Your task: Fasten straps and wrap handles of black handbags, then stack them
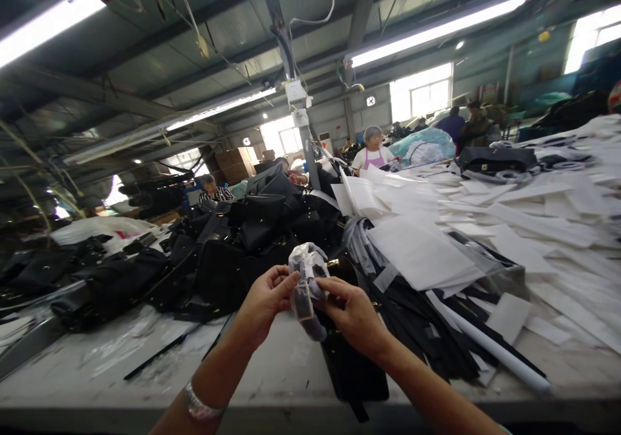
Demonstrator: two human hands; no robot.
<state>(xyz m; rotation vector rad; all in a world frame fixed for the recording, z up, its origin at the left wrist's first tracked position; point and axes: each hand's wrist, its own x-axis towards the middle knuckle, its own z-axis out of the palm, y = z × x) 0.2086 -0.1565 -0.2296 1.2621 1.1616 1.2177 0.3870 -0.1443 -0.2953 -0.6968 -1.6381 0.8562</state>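
Between my two hands is a dark, coiled strap-like item in clear plastic wrap, raised above the table. My left hand grips its left side with thumb and fingers. On the other side my right hand pinches the wrapping near its upper right. What exactly lies inside the plastic is hard to make out. Just below and behind my right hand lies a black bag near the table's front edge, with a gold-coloured metal piece showing above it.
A heap of black bags covers the table's left and middle. White sheets and black strips lie to the right, with a white roll. A post rises behind the heap. Several people work farther back.
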